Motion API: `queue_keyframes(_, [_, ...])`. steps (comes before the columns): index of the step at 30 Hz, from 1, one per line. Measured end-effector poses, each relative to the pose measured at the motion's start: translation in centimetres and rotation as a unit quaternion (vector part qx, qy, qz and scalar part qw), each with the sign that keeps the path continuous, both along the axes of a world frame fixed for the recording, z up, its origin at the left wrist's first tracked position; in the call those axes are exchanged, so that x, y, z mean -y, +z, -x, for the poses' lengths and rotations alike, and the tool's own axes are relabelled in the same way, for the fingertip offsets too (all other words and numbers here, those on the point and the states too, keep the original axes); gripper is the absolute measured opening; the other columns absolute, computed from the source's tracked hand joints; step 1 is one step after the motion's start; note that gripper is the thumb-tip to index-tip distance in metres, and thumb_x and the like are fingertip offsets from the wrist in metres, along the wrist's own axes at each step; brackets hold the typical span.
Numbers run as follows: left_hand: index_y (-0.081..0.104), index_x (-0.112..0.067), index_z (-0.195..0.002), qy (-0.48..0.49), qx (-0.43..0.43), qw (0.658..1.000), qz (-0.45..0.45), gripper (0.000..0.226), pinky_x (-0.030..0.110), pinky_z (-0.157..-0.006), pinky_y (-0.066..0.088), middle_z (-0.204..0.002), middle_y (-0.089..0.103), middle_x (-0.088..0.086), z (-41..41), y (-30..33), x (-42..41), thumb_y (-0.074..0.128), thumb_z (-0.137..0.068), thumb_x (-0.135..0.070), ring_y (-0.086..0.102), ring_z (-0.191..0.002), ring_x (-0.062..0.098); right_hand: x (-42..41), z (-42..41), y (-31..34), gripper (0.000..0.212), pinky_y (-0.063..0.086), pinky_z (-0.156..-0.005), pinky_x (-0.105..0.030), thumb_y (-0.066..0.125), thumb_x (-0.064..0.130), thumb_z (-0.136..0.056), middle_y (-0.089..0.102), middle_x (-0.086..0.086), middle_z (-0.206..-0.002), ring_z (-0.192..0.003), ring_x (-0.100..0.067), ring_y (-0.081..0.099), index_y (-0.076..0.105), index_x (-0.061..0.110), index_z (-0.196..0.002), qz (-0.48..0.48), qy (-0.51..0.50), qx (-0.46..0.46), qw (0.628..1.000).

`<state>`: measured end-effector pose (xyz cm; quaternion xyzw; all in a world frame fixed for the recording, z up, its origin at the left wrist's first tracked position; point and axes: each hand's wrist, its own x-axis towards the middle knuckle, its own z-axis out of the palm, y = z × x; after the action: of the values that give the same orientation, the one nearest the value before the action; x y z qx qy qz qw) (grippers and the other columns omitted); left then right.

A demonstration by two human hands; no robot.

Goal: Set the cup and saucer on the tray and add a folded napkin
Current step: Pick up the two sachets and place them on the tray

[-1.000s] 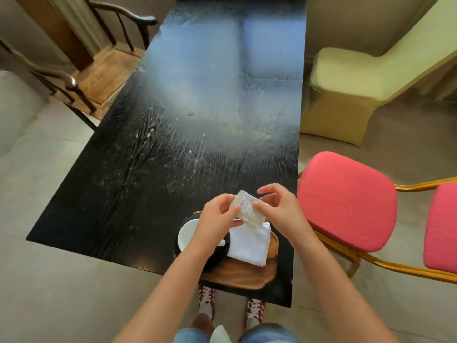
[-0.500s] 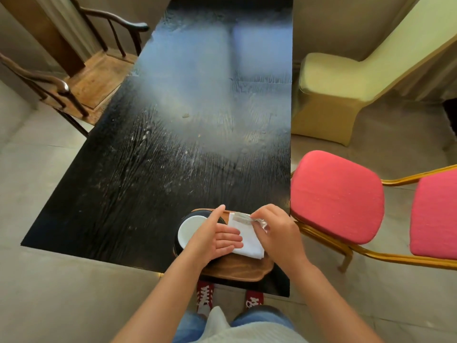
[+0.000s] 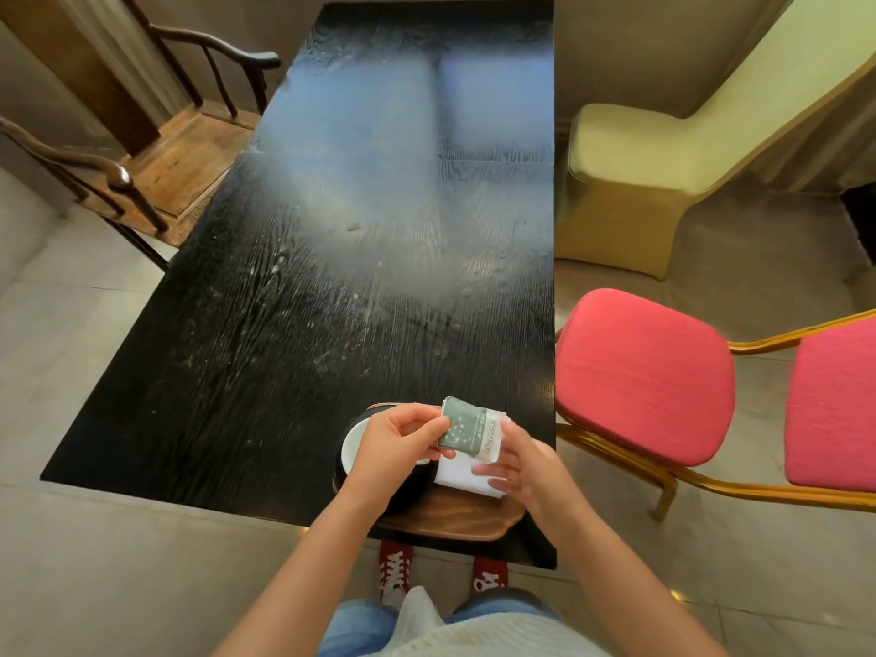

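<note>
A wooden tray (image 3: 455, 519) lies at the near edge of the black table. On its left part stands a white cup (image 3: 353, 445) on a dark saucer (image 3: 407, 490), largely hidden by my left hand (image 3: 398, 448). A folded white napkin (image 3: 462, 476) lies on the tray's right part. Both hands hold a small green and white tissue packet (image 3: 469, 431) just above the tray. My left hand pinches its left edge and my right hand (image 3: 521, 467) grips its right side from below.
The black table (image 3: 360, 258) stretches away from me. A red cushioned chair (image 3: 640, 372) stands close on the right, a yellow covered chair (image 3: 630, 182) beyond it. Dark wooden armchairs (image 3: 180, 154) are at the left. My red shoes (image 3: 396, 573) show under the table edge.
Half a second ago my hands were down on the napkin on the tray. Now both hold the tissue packet flat above it, printed side up.
</note>
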<state>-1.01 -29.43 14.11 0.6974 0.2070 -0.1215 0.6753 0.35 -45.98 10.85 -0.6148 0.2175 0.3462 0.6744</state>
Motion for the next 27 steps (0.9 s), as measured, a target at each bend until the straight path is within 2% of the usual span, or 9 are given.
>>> queue_keyframes(4, [0.070, -0.013, -0.086, -0.034, 0.011, 0.998, -0.058, 0.011, 0.018, -0.056, 0.054, -0.073, 0.074, -0.006, 0.8, -0.4, 0.0, 0.060, -0.087, -0.008, 0.069, -0.064, 0.011, 0.9, 0.9, -0.4, 0.019, 0.053, -0.075, -0.026, 0.058, 0.028, -0.090, 0.068, -0.006, -0.105, -0.088, -0.017, 0.066, 0.067, 0.017, -0.102, 0.019, 0.041, 0.075, 0.996])
queue_keyframes(7, [0.071, -0.014, -0.085, -0.044, 0.015, 0.993, -0.111, 0.012, 0.017, -0.056, 0.052, -0.067, 0.072, -0.005, 1.9, -1.3, 0.0, 0.060, -0.087, -0.009, 0.067, -0.062, 0.007, 1.6, 1.5, -0.3, 0.015, 0.050, -0.068, -0.023, 0.064, 0.020, -0.085, 0.069, -0.007, -0.100, -0.079, -0.012, 0.065, 0.068, 0.016, -0.099, 0.042, 0.019, 0.082, 0.996])
queue_keyframes(9, [0.072, -0.018, -0.083, -0.040, 0.006, 0.990, -0.134, 0.013, 0.014, -0.056, 0.050, -0.063, 0.070, -0.002, 2.9, -2.1, 0.3, 0.061, -0.087, -0.013, 0.064, -0.060, 0.003, 1.7, 2.2, -0.6, 0.014, 0.052, -0.071, -0.027, 0.067, 0.020, -0.083, 0.070, -0.006, -0.096, -0.083, -0.015, 0.066, 0.070, 0.014, -0.096, 0.069, 0.017, 0.076, 0.995])
queue_keyframes(11, [0.073, -0.021, -0.081, -0.020, -0.004, 0.990, -0.143, 0.013, 0.013, -0.059, 0.051, -0.069, 0.071, 0.001, 4.0, -3.0, 0.8, 0.063, -0.087, -0.017, 0.065, -0.066, 0.004, 1.6, 2.9, -0.8, 0.010, 0.055, -0.073, -0.027, 0.067, 0.020, -0.083, 0.070, -0.001, -0.091, -0.085, -0.015, 0.065, 0.071, 0.015, -0.091, 0.093, 0.014, 0.073, 0.993])
queue_keyframes(14, [0.074, -0.020, -0.083, 0.004, -0.020, 0.990, -0.137, 0.010, 0.017, -0.064, 0.054, -0.078, 0.072, -0.005, 5.4, -4.6, 1.3, 0.065, -0.085, -0.018, 0.066, -0.080, 0.004, 1.4, 4.0, -1.1, 0.005, 0.049, -0.060, -0.014, 0.066, 0.018, -0.084, 0.069, 0.005, -0.084, -0.081, -0.010, 0.064, 0.071, 0.017, -0.084, 0.119, 0.003, 0.080, 0.990])
queue_keyframes(18, [0.074, -0.020, -0.090, -0.034, -0.027, 0.990, -0.137, 0.013, 0.018, -0.071, 0.055, -0.084, 0.073, -0.008, 6.8, -6.0, 0.9, 0.062, -0.087, -0.017, 0.067, -0.084, 0.004, 0.7, 5.9, -2.4, 0.004, 0.047, -0.051, -0.009, 0.067, 0.017, -0.083, 0.069, 0.003, -0.084, -0.079, -0.008, 0.064, 0.070, 0.016, -0.082, 0.142, -0.013, 0.066, 0.988])
queue_keyframes(22, [0.071, -0.026, -0.092, -0.070, -0.045, 0.987, -0.138, 0.019, 0.016, -0.073, 0.054, -0.085, 0.072, -0.013, 7.5, -7.7, 0.3, 0.059, -0.089, -0.012, 0.065, -0.082, -0.003, -0.4, 7.2, -4.8, 0.004, 0.052, -0.064, -0.020, 0.068, 0.014, -0.082, 0.071, -0.001, -0.081, -0.080, -0.014, 0.066, 0.071, 0.014, -0.080, 0.174, -0.052, 0.028, 0.983])
queue_keyframes(24, [0.073, -0.022, -0.094, -0.051, -0.051, 0.985, -0.153, 0.017, 0.016, -0.072, 0.054, -0.084, 0.072, -0.012, 7.8, -9.1, 0.2, 0.061, -0.087, -0.011, 0.066, -0.079, -0.002, -1.0, 7.5, -6.1, 0.006, 0.056, -0.074, -0.033, 0.069, 0.015, -0.081, 0.071, -0.001, -0.080, -0.082, -0.017, 0.067, 0.071, 0.017, -0.077, 0.202, -0.065, 0.014, 0.977])
queue_keyframes(27, [0.073, -0.016, -0.097, -0.015, -0.067, 0.982, -0.175, 0.015, 0.017, -0.077, 0.051, -0.087, 0.071, -0.009, 8.3, -11.2, 0.6, 0.064, -0.085, -0.013, 0.064, -0.084, 0.000, -1.7, 7.6, -7.8, 0.011, 0.055, -0.077, -0.036, 0.070, 0.017, -0.080, 0.070, 0.002, -0.077, -0.083, -0.017, 0.066, 0.069, 0.022, -0.071, 0.247, -0.072, 0.009, 0.966])
